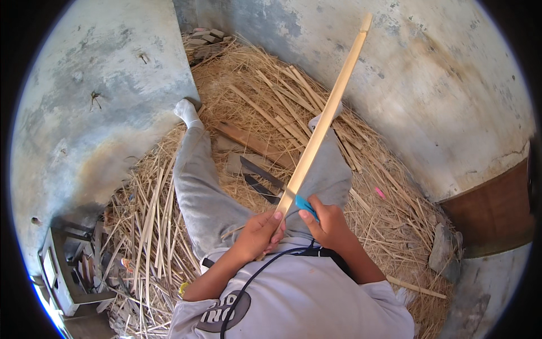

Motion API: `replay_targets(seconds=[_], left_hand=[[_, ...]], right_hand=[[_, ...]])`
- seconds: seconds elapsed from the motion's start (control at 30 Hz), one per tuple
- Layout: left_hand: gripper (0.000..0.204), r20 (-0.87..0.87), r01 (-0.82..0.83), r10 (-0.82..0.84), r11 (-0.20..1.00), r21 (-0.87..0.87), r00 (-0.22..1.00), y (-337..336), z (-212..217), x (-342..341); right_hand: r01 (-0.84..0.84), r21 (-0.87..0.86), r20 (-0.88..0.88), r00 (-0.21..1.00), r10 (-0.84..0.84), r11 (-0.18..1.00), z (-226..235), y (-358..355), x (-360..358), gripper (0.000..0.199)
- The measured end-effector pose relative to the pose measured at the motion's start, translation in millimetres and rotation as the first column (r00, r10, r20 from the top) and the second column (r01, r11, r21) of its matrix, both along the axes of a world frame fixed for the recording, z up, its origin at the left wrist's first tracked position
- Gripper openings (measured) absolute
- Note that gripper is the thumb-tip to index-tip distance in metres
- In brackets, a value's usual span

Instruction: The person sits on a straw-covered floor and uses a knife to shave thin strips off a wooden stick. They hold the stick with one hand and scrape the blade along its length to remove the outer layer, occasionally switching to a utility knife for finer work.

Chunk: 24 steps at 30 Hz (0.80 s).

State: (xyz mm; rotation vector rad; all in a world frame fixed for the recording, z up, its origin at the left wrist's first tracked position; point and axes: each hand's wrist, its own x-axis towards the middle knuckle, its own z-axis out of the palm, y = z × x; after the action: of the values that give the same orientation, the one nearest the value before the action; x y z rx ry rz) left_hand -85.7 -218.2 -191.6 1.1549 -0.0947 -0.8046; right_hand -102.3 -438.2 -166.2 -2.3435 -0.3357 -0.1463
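A long, pale split bamboo strip (324, 121) slants up and away to the right from my lap, a node showing near its far end. Its near end is gripped in my left hand (261, 234), thumb on top. My right hand (329, 225) is closed round the blue handle of a knife (308, 208). The knife's short blade lies against the strip just beyond my left hand. Between my legs lie two dark, flat, blade-like pieces (262, 185), beside a brown wooden board (248, 142).
Shavings and thin strips (149, 226) cover the floor around my outstretched legs. Walls (440, 101) stand close on both sides. A wooden frame-like box (70, 271) sits at the lower left, a stone block (444, 251) at the right. A dark cord (257, 271) crosses my shirt.
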Motion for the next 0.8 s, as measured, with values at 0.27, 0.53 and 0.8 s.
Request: replay_targets(seconds=[0.27,0.53,0.8], left_hand=[[0.039,-0.007,0.014,-0.015,1.000,-0.028,1.000,8,6,-3],[0.039,-0.052,0.047,-0.049,0.998,-0.035,0.997,19,9,-6],[0.036,-0.078,0.183,-0.180,0.982,0.041,0.981,44,1,-15]], right_hand=[[0.009,-0.326,0.226,0.972,0.069,0.945,3,-12,13,0.041],[0.366,-0.377,0.329,0.912,-0.247,0.851,35,-51,61,0.048],[0.548,-0.330,0.090,0.829,-0.552,0.768,62,-114,91,0.061]])
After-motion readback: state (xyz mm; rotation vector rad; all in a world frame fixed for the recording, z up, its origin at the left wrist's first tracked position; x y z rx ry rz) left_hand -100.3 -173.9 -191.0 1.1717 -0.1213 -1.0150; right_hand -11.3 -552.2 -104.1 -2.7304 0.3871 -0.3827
